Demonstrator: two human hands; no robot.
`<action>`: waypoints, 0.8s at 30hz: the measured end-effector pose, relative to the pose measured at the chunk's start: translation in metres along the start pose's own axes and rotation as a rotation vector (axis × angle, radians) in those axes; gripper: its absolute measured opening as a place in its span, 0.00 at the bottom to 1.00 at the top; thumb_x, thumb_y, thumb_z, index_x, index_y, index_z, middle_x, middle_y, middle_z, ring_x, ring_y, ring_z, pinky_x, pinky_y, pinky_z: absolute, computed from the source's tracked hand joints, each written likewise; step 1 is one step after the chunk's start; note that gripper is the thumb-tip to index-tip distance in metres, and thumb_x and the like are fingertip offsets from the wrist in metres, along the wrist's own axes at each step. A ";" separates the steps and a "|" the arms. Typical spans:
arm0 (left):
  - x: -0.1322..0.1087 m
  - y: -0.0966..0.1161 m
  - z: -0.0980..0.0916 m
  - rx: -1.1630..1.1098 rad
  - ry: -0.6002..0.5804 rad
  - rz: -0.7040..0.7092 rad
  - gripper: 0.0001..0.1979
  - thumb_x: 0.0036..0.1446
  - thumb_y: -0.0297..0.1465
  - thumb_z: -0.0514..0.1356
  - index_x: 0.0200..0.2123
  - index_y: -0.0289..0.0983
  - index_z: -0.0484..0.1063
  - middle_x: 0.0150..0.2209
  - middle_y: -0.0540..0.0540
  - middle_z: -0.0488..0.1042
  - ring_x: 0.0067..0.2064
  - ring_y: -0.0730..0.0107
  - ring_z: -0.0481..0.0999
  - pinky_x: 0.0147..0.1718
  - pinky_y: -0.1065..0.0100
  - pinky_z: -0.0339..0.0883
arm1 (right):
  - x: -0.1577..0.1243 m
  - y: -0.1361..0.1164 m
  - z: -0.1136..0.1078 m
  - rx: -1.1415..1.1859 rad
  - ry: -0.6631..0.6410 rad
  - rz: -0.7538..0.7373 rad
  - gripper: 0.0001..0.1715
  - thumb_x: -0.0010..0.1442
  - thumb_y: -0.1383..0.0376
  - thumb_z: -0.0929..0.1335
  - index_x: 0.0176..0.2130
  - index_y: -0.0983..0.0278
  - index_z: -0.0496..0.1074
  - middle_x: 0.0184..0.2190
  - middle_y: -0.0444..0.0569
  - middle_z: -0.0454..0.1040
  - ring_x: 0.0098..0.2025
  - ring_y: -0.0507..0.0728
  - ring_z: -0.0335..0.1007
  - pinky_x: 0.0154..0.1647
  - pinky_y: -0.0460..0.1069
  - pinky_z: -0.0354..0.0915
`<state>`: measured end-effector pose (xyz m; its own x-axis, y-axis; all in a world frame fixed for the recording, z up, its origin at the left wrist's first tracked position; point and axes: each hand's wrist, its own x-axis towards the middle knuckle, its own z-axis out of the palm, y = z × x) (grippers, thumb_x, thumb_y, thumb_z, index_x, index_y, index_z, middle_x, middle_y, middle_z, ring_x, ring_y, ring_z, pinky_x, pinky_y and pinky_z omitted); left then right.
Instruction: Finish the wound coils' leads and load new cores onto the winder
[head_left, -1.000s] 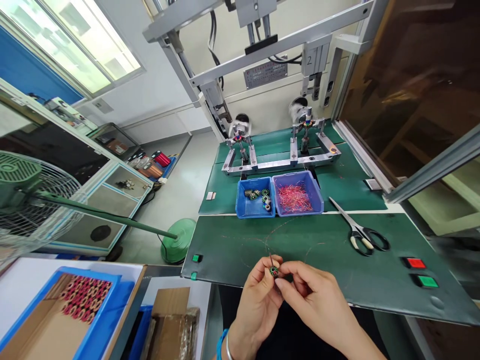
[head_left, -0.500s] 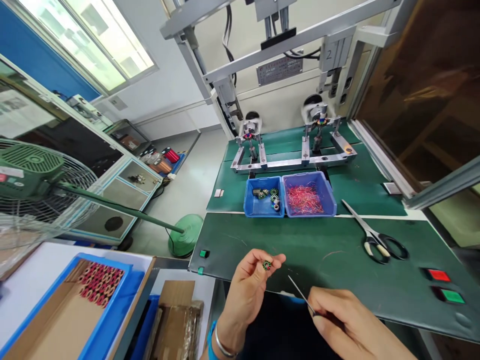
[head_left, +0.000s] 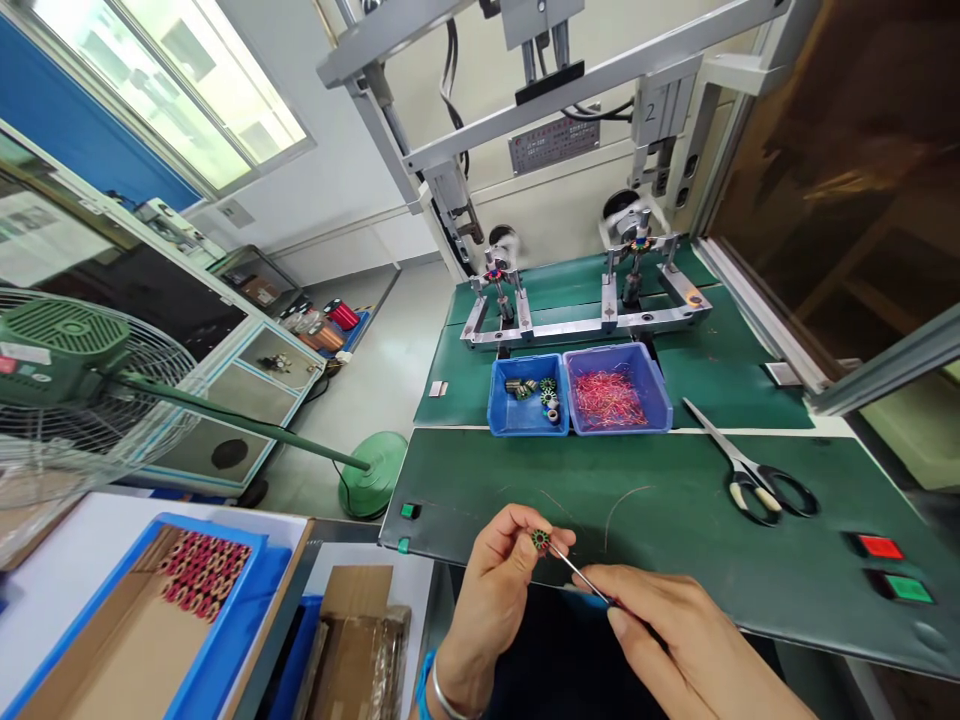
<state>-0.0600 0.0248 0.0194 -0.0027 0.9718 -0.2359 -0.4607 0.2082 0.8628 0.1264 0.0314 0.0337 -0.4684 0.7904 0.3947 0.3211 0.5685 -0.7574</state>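
Slotted core (head_left: pixel 540 541) is clamped between the left fingers (head_left: pixel 523 562) while the right fingers (head_left: pixel 624 580) grip a thin tool (head_left: pixel 579 572) aimed at its rim, seemingly for picking work that next calls for steady tip control.

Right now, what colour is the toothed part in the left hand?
The toothed part is green with dark gaps, shown in head view.

"How is the left hand (head_left: pixel 496 578) posed?"
"It points upward, thumb and fingers pinched together."
"And the right hand (head_left: pixel 686 630)?"
"It sits slightly lower, fingers curled, thumb beneath the forefinger."
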 end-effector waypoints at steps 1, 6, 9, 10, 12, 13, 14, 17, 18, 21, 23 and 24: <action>0.000 0.000 0.000 -0.003 0.000 -0.002 0.12 0.54 0.40 0.70 0.33 0.37 0.79 0.29 0.47 0.81 0.41 0.62 0.81 0.44 0.66 0.67 | -0.001 0.001 0.000 0.005 -0.007 0.006 0.15 0.63 0.72 0.59 0.36 0.58 0.71 0.21 0.42 0.73 0.25 0.55 0.76 0.22 0.45 0.69; 0.000 0.001 0.002 -0.017 0.000 -0.021 0.12 0.54 0.40 0.70 0.33 0.37 0.79 0.29 0.46 0.81 0.40 0.64 0.81 0.44 0.67 0.68 | -0.003 0.004 0.001 0.029 -0.035 0.028 0.14 0.63 0.72 0.60 0.38 0.58 0.73 0.25 0.43 0.77 0.26 0.54 0.77 0.26 0.45 0.71; 0.000 0.001 0.002 -0.043 -0.009 -0.035 0.12 0.53 0.40 0.71 0.33 0.37 0.79 0.29 0.47 0.81 0.40 0.64 0.81 0.44 0.67 0.69 | -0.002 0.003 0.000 0.038 -0.055 0.036 0.14 0.63 0.71 0.60 0.37 0.58 0.73 0.25 0.43 0.77 0.28 0.54 0.77 0.28 0.44 0.71; 0.000 0.001 0.002 -0.053 -0.015 -0.039 0.12 0.53 0.40 0.71 0.33 0.37 0.79 0.29 0.47 0.81 0.40 0.64 0.82 0.44 0.67 0.69 | -0.002 0.003 -0.001 0.035 -0.067 0.045 0.15 0.63 0.71 0.60 0.37 0.59 0.73 0.25 0.43 0.77 0.28 0.54 0.78 0.28 0.44 0.72; 0.000 0.000 0.002 -0.065 -0.029 -0.043 0.12 0.54 0.40 0.70 0.34 0.37 0.79 0.29 0.47 0.81 0.40 0.65 0.82 0.45 0.67 0.69 | -0.003 0.002 -0.002 0.026 -0.092 0.061 0.15 0.64 0.71 0.59 0.38 0.59 0.72 0.26 0.43 0.77 0.29 0.54 0.78 0.29 0.45 0.72; 0.000 0.000 0.001 -0.068 -0.032 -0.042 0.12 0.54 0.40 0.70 0.34 0.37 0.79 0.29 0.47 0.81 0.40 0.65 0.82 0.45 0.67 0.69 | -0.003 0.002 -0.003 0.022 -0.103 0.069 0.15 0.64 0.71 0.59 0.38 0.59 0.72 0.27 0.43 0.77 0.30 0.54 0.78 0.30 0.45 0.72; 0.000 0.000 0.001 -0.068 -0.033 -0.041 0.12 0.54 0.39 0.70 0.34 0.37 0.79 0.29 0.47 0.81 0.40 0.65 0.82 0.45 0.67 0.69 | -0.004 0.002 -0.003 0.020 -0.113 0.075 0.15 0.64 0.71 0.58 0.39 0.59 0.72 0.27 0.43 0.77 0.31 0.54 0.78 0.31 0.45 0.72; 0.001 0.000 0.001 -0.064 -0.032 -0.038 0.11 0.54 0.39 0.70 0.34 0.37 0.79 0.29 0.47 0.81 0.40 0.66 0.82 0.44 0.68 0.69 | -0.004 0.002 -0.002 0.023 -0.124 0.081 0.15 0.65 0.70 0.58 0.38 0.59 0.71 0.27 0.43 0.76 0.32 0.54 0.79 0.32 0.45 0.72; 0.001 0.000 0.001 -0.064 -0.032 -0.039 0.11 0.54 0.39 0.70 0.34 0.37 0.79 0.29 0.47 0.81 0.40 0.66 0.82 0.44 0.68 0.69 | -0.004 0.002 -0.002 0.025 -0.125 0.083 0.15 0.65 0.70 0.58 0.38 0.59 0.71 0.27 0.43 0.76 0.32 0.54 0.79 0.32 0.45 0.72; 0.002 0.000 0.001 -0.072 -0.033 -0.044 0.11 0.54 0.39 0.70 0.34 0.37 0.79 0.29 0.47 0.81 0.40 0.66 0.82 0.43 0.69 0.69 | -0.003 0.002 -0.002 0.039 -0.122 0.077 0.16 0.65 0.70 0.57 0.39 0.59 0.72 0.26 0.43 0.75 0.32 0.54 0.79 0.31 0.45 0.71; 0.001 0.000 0.002 -0.077 -0.038 -0.048 0.11 0.55 0.39 0.70 0.34 0.37 0.79 0.29 0.47 0.81 0.40 0.66 0.81 0.43 0.69 0.69 | -0.003 0.003 -0.002 0.049 -0.128 0.079 0.16 0.65 0.70 0.58 0.40 0.59 0.72 0.27 0.43 0.76 0.32 0.54 0.79 0.31 0.45 0.71; 0.001 -0.001 0.002 -0.078 -0.038 -0.049 0.11 0.55 0.39 0.70 0.34 0.37 0.79 0.29 0.47 0.81 0.40 0.66 0.81 0.43 0.69 0.70 | -0.002 0.003 -0.002 0.052 -0.130 0.082 0.16 0.65 0.70 0.58 0.40 0.59 0.73 0.27 0.43 0.77 0.32 0.54 0.79 0.32 0.45 0.72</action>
<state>-0.0582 0.0258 0.0194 0.0548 0.9645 -0.2584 -0.5269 0.2477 0.8130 0.1305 0.0315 0.0320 -0.5460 0.7957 0.2623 0.3211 0.4878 -0.8118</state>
